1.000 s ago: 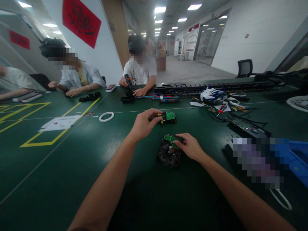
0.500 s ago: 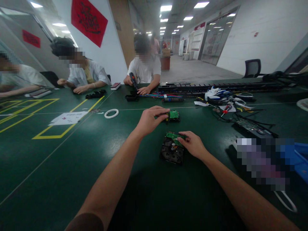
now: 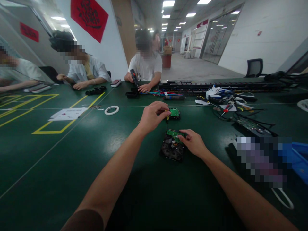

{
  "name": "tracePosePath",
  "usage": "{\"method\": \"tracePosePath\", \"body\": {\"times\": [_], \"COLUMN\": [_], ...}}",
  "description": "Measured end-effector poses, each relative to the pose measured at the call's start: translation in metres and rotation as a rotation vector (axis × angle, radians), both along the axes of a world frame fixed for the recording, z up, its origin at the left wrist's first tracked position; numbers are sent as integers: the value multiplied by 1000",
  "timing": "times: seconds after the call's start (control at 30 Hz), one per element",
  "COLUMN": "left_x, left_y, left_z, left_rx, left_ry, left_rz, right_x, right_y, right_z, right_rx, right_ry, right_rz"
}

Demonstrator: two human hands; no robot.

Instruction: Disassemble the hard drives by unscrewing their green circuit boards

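Observation:
My left hand [image 3: 153,116] pinches a small yellow and black screwdriver [image 3: 167,118], held upright with its tip pointing down at the top edge of a hard drive [image 3: 172,151]. Whether the tip sits in a screw is too small to tell. The hard drive lies flat, its black underside and green circuit board [image 3: 173,134] facing up. At its right edge, my right hand [image 3: 193,143] grips the drive, thumb over the circuit board. Just beyond lies a second drive with a green board [image 3: 175,113], partly behind my left fingers.
A white tape ring [image 3: 111,110] and a paper sheet [image 3: 68,114] lie to the left. On the right are gloves [image 3: 218,92], a red screwdriver [image 3: 226,110], cables and a blue bin [image 3: 299,160]. Across the table a co-worker [image 3: 145,67] holds a power screwdriver [image 3: 134,77].
My left hand has risen slightly and its fingers have shifted around the screwdriver, which now stands more visibly upright. My right hand stays on the hard drive. The view has tilted slightly.

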State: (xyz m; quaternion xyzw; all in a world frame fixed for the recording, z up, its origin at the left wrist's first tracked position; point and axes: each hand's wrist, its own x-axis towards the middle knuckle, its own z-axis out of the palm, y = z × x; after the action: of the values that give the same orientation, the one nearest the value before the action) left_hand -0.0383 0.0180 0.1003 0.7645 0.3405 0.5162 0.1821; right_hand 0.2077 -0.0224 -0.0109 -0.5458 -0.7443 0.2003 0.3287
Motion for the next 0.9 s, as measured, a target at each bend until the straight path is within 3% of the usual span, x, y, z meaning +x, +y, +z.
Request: {"method": "tracePosePath", "body": {"times": [0.4, 0.9], "left_x": [-3, -2], "left_y": [0, 2], "left_z": [2, -3], "left_rx": [61, -42], "left_ry": [111, 38], "left_rz": [30, -49], "right_x": [1, 3], "right_y": [-2, 0], "right_z": [1, -1], "right_rx": [-11, 2], "right_ry": [42, 33], "right_rz": [43, 55]}}
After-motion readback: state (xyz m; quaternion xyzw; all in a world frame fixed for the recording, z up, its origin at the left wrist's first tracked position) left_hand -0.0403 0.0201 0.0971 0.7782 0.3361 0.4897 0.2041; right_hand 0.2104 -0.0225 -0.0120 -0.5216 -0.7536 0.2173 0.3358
